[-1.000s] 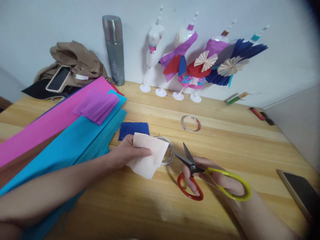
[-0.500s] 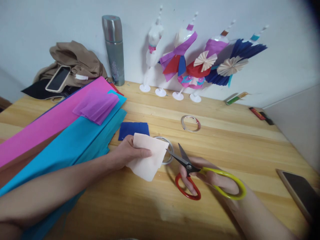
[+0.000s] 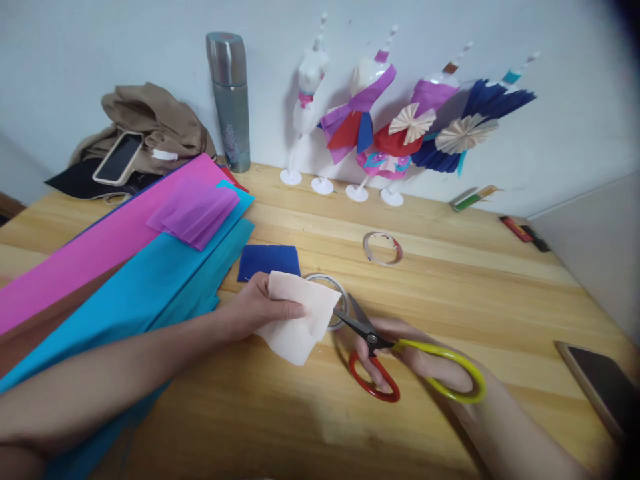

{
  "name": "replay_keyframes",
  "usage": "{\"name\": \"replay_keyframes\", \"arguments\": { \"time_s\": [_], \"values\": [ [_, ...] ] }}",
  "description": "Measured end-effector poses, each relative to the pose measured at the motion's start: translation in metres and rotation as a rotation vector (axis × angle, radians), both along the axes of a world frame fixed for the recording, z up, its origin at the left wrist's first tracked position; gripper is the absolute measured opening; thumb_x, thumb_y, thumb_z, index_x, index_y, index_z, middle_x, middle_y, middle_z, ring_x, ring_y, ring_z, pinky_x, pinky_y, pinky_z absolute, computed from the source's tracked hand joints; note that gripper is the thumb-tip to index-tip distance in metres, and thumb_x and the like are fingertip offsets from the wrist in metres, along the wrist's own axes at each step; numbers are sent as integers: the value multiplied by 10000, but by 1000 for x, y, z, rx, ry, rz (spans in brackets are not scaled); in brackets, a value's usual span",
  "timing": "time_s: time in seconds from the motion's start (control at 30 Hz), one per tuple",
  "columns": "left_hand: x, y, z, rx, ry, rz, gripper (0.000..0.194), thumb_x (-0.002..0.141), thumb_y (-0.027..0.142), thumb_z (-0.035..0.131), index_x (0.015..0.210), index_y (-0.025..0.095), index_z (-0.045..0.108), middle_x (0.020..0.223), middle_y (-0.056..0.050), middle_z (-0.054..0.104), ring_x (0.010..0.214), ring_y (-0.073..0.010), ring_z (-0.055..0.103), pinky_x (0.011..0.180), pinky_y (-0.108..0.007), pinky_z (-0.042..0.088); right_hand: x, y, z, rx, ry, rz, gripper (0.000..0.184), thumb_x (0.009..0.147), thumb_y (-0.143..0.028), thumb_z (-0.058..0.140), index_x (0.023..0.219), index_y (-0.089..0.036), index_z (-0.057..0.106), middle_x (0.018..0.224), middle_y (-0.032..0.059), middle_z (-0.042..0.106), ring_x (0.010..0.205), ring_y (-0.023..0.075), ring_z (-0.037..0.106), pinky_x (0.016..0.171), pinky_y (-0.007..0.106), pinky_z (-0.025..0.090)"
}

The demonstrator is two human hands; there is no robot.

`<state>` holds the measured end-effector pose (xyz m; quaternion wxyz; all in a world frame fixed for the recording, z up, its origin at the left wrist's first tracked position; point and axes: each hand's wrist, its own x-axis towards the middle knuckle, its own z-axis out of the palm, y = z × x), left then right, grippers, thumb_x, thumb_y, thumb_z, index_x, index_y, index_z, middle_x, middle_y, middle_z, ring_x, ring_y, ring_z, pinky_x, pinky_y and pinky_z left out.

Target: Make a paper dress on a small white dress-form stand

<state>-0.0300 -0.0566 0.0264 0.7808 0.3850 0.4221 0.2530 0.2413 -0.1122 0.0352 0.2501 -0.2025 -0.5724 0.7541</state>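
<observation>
My left hand (image 3: 263, 310) pinches a folded piece of pale pink paper (image 3: 295, 340), thumb on top, fingers hidden beneath. In my right hand (image 3: 420, 353) is a pair of scissors (image 3: 371, 339) with one red and one yellow handle loop. Their blades are apart, and the lower tip reaches the right edge of the pale paper; whether it lies in front or behind I cannot tell. Partly covered by the paper, a roll of tape (image 3: 344, 300) rests on the table. A folded dark blue piece (image 3: 270, 261) lies just beyond my left hand.
Long pink (image 3: 110, 240) and turquoise paper sheets (image 3: 130, 300) cover the left side, a purple piece (image 3: 197, 213) on them. Several dressed mannequin figures (image 3: 357, 193) and a thermos (image 3: 230, 120) line the wall. A second tape ring (image 3: 383, 249) lies mid-table; a phone (image 3: 595, 380) is at right.
My right hand has brought the scissors leftward to the paper's right edge, and the blades have closed somewhat. My left hand keeps its pinch on the paper, almost still.
</observation>
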Motion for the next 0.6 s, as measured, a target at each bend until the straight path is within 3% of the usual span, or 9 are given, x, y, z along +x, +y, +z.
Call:
{"name": "replay_keyframes", "arguments": {
  "time_s": [0.1,0.43,0.6],
  "values": [
    [0,0,1,14,6,-11,490,489,427,980,812,111,793,783,-92,792,660,-215,725,614,-300,580,-1,1,4,-91,0,-52,540,927,-687,619,1023,-156,603,764,17,572,591,122,527,536,246,411],
    [2,-3,9,120,76,-137,305,581,315,876,797,113,804,681,-45,756,595,-157,657,559,-231,506,0,-2,-4,-155,-63,-26,606,866,-733,673,1044,-157,621,742,12,607,583,129,557,544,244,418],
    [2,-8,9,116,65,-212,293,620,350,851,808,136,786,700,-33,748,613,-160,654,549,-227,497,-5,2,7,-80,-119,16,570,899,-728,609,995,-167,579,744,25,577,594,132,511,539,256,416]
  ]
}}
